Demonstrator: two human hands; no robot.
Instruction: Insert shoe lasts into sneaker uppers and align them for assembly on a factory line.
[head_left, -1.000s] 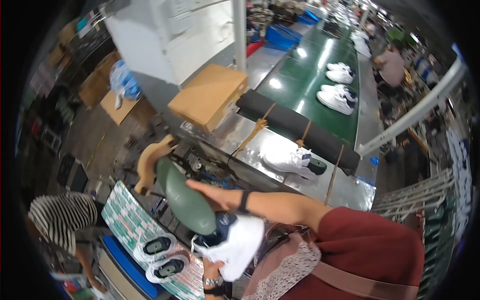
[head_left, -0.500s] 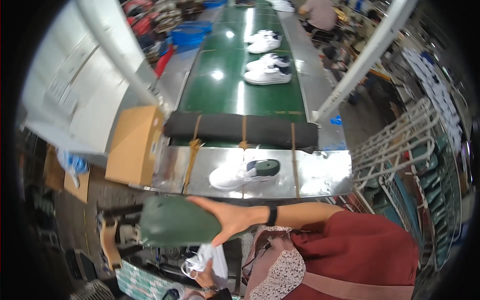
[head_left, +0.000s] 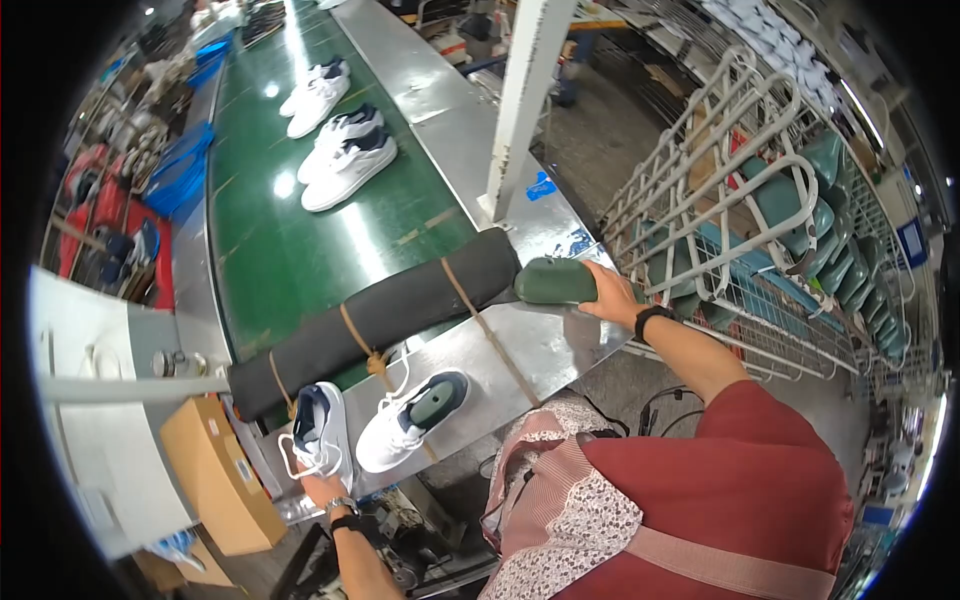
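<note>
At the left end of the metal ledge, my left hand (head_left: 322, 490) is closed on the heel or side of a white sneaker (head_left: 340, 450) with loose laces and a dark lining. Beside it, apart from my hands, rests a second white sneaker (head_left: 385, 440) with a green shoe last (head_left: 434, 406) inside its opening. My right hand (head_left: 612, 298) grips another green shoe last (head_left: 555, 282) by one end, over the ledge's right end near the black roller. Fingers on the last's far side are hidden.
A black roller (head_left: 400, 312) tied with cords crosses the green conveyor belt (head_left: 270, 210), which carries several white sneakers (head_left: 350, 170). To the right stands a white metal rack (head_left: 740, 240) with green lasts. A white post (head_left: 520, 110) rises nearby; a cardboard box (head_left: 220, 475) is at lower left.
The view has turned rightward. My right hand has carried the shoe last from the left across to the ledge's right end. My left hand has brought its sneaker up beside the other one.
</note>
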